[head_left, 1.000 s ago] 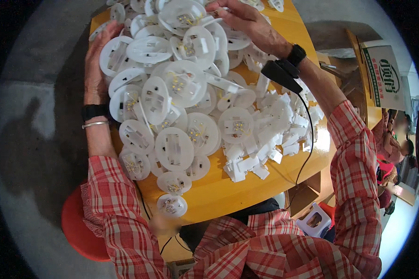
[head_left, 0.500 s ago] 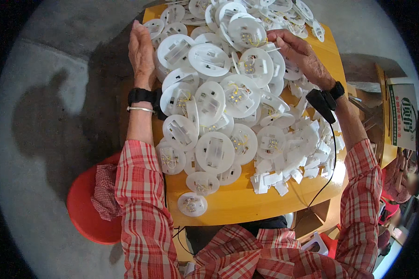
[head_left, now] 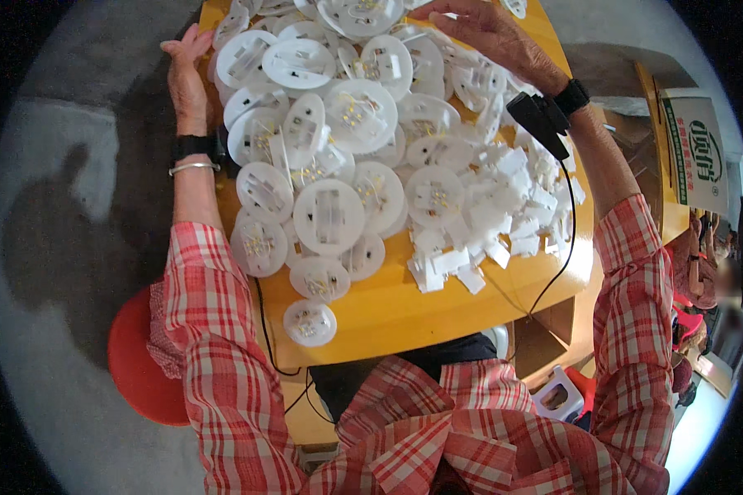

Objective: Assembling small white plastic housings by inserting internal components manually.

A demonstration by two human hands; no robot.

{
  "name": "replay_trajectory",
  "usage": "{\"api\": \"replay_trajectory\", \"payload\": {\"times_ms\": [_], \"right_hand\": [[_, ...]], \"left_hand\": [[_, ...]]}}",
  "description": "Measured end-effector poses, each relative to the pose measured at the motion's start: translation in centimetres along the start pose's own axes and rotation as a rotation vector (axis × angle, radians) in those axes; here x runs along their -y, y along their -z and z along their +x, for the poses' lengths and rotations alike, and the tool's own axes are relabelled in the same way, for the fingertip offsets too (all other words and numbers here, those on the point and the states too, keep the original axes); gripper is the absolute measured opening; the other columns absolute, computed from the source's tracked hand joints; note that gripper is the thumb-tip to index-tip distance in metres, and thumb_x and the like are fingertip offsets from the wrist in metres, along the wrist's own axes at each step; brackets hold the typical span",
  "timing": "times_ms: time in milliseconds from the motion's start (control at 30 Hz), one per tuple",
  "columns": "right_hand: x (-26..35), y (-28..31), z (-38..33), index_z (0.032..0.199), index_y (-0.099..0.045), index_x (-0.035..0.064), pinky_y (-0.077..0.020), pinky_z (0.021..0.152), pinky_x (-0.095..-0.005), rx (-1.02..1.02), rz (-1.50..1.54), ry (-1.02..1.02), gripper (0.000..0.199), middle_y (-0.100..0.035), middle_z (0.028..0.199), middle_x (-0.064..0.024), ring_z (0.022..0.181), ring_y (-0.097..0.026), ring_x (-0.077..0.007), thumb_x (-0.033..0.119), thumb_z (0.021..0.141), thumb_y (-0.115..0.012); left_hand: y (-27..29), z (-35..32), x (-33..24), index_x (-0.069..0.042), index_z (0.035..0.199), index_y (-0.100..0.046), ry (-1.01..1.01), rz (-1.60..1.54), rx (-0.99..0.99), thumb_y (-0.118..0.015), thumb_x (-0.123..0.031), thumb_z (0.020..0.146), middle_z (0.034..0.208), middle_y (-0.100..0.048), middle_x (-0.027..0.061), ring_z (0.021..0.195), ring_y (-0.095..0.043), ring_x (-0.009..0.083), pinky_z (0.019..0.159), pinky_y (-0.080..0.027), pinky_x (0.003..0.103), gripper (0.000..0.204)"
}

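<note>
A heap of round white plastic discs (head_left: 328, 216), several with small boards, yellow wires and clear compartments, covers much of a yellow table (head_left: 388, 337). My left hand (head_left: 186, 81) is at the heap's left side, fingers spread and nothing visible in them. Near the top edge, my right hand (head_left: 489, 37) reaches in from the right with its fingers extended. Its fingertips are close beside a disc with yellow wires (head_left: 362, 11); whether they touch it I cannot tell. A smaller disc (head_left: 310, 322) lies nearest to me.
Small white plastic pieces (head_left: 504, 198) are heaped at the right. A black device (head_left: 540, 124) at my right wrist trails a black cable (head_left: 571, 223). A red stool (head_left: 136, 363) with checked cloth stands at left. At right are a printed carton (head_left: 702, 153) and other people.
The view has shifted, so the table and discs sit higher and further left in the picture. My left fingers have spread apart. My right hand remains near the same wired disc.
</note>
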State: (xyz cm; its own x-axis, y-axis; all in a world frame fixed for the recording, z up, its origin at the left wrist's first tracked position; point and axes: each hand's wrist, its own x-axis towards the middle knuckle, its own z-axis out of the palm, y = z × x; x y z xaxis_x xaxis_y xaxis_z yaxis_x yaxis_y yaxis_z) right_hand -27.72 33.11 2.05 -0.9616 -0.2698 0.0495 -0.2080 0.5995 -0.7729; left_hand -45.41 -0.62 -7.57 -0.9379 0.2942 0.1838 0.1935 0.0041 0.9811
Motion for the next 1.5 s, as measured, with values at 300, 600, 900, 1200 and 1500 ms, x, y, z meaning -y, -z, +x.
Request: {"api": "replay_trajectory", "payload": {"times_ms": [300, 600, 900, 1200, 1500], "right_hand": [[4.7, -0.3, -7.2, 0.106, -0.057, 0.0031, -0.0453, 0.082, -0.0333, -0.098, -0.365, 0.227, 0.020, -0.059, 0.105, -0.0083, 0.098, -0.055, -0.0194, 0.014, 0.090, -0.055], [7.2, -4.7, -12.9, 0.103, -0.062, 0.0107, -0.0434, 0.086, -0.0352, -0.133, -0.630, 0.267, 0.022, -0.058, 0.112, -0.0075, 0.101, -0.054, -0.0245, 0.022, 0.084, -0.059], [6.5, -6.3, -19.2, 0.096, -0.064, 0.0109, -0.0448, 0.080, -0.0366, -0.307, -0.577, 0.061, 0.018, -0.060, 0.108, -0.0063, 0.095, -0.054, -0.0279, 0.011, 0.078, -0.063], [4.7, -9.0, -24.1, 0.096, -0.065, 0.0118, -0.0445, 0.081, -0.0343, -0.410, -0.448, -0.119, 0.016, -0.061, 0.105, -0.0058, 0.097, -0.055, -0.0260, 0.011, 0.080, -0.062], [3.6, -11.7, -26.0, 0.088, -0.064, 0.0085, -0.0442, 0.074, -0.0369, -0.498, -0.412, -0.136, 0.010, -0.063, 0.089, -0.0066, 0.081, -0.055, -0.0280, 0.015, 0.081, -0.060]], "left_hand": [[-3.6, -2.7, -1.9, -0.005, 0.131, -0.041, 0.212, -0.231, 0.390, -0.034, -0.054, 0.092, 0.127, -0.048, 0.0094, 0.113, -0.050, 0.0190, 0.095, -0.041, 0.031, 0.063], [0.4, -4.1, -1.5, -0.003, 0.132, -0.040, 0.094, -0.571, 0.546, -0.038, -0.056, 0.089, 0.130, -0.045, 0.0079, 0.120, -0.041, 0.0202, 0.100, -0.031, 0.031, 0.068], [-0.1, -18.2, -10.3, -0.003, 0.122, -0.050, 0.086, 0.494, 0.117, -0.049, -0.034, 0.092, 0.110, -0.058, 0.0077, 0.100, -0.053, 0.0138, 0.090, -0.041, 0.026, 0.043], [-3.7, -29.4, -9.7, -0.005, 0.109, -0.055, -0.247, 1.005, 0.242, -0.071, -0.028, 0.073, 0.105, -0.054, 0.0134, 0.099, -0.049, 0.0299, 0.085, -0.040, 0.040, 0.045], [-6.8, -29.9, -8.9, -0.007, 0.104, -0.058, -0.218, 1.150, 0.212, -0.071, -0.026, 0.073, 0.099, -0.054, 0.0152, 0.094, -0.049, 0.0330, 0.084, -0.040, 0.043, 0.039]]}}
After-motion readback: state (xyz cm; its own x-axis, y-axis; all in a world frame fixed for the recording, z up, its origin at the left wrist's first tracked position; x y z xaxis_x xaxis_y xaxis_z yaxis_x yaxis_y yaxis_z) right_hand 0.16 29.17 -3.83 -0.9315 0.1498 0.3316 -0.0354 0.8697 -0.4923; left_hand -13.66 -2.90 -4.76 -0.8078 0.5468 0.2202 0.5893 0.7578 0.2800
